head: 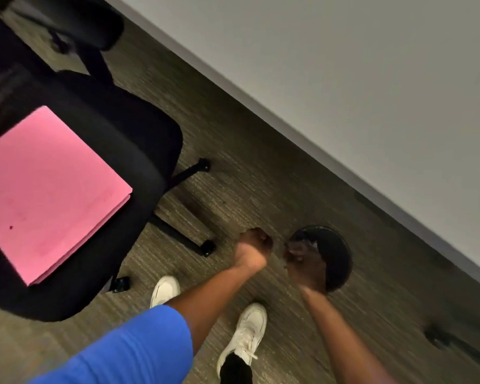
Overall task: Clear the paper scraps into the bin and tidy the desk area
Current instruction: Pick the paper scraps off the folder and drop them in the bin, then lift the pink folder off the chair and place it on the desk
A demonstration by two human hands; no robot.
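A round black bin (336, 256) stands on the carpet close to the wall. My right hand (302, 259) hangs over the bin's left rim with its fingers curled in; it is blurred. My left hand (254, 246) is a closed fist just left of the bin, a short gap from the right hand. No paper scraps show in either hand or on the floor, and the inside of the bin is dark.
A black office chair (139, 139) fills the left side, a pink folder (50, 192) lying on its seat. Its wheeled legs (207, 248) reach toward my hands. My white shoes (247, 331) stand on the carpet. A pale wall (344, 79) runs diagonally behind the bin.
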